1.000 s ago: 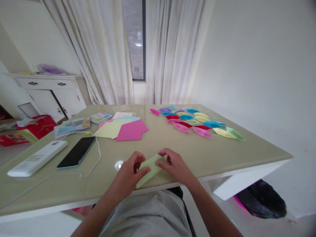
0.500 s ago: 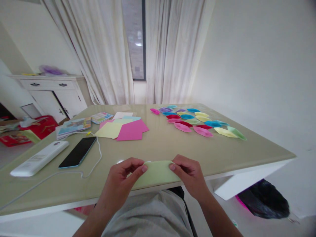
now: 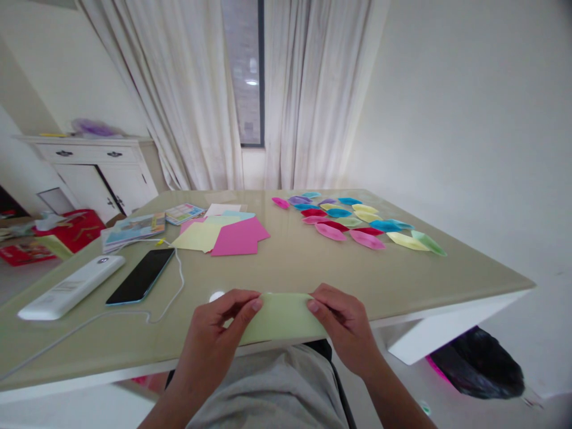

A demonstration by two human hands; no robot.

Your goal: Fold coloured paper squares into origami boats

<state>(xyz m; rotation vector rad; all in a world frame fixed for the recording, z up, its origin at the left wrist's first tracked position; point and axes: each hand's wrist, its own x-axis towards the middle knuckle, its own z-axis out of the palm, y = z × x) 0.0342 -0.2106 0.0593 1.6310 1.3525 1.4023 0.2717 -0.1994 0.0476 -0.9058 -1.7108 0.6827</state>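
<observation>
No lettering can be read: the print on the white device (image 3: 71, 289) just left of the black phone (image 3: 140, 277) and on the booklets (image 3: 137, 228) beyond the phone is too small and blurred.

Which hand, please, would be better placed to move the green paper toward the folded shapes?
Probably the right hand: it pinches the green paper, as the left hand does, but is nearer the folded shapes.

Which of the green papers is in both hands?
The pale green piece at the near edge of the table, pinched by the left hand and right hand. No other paper is touched; the pointed green shapes lie farther back, toward the right.
</observation>
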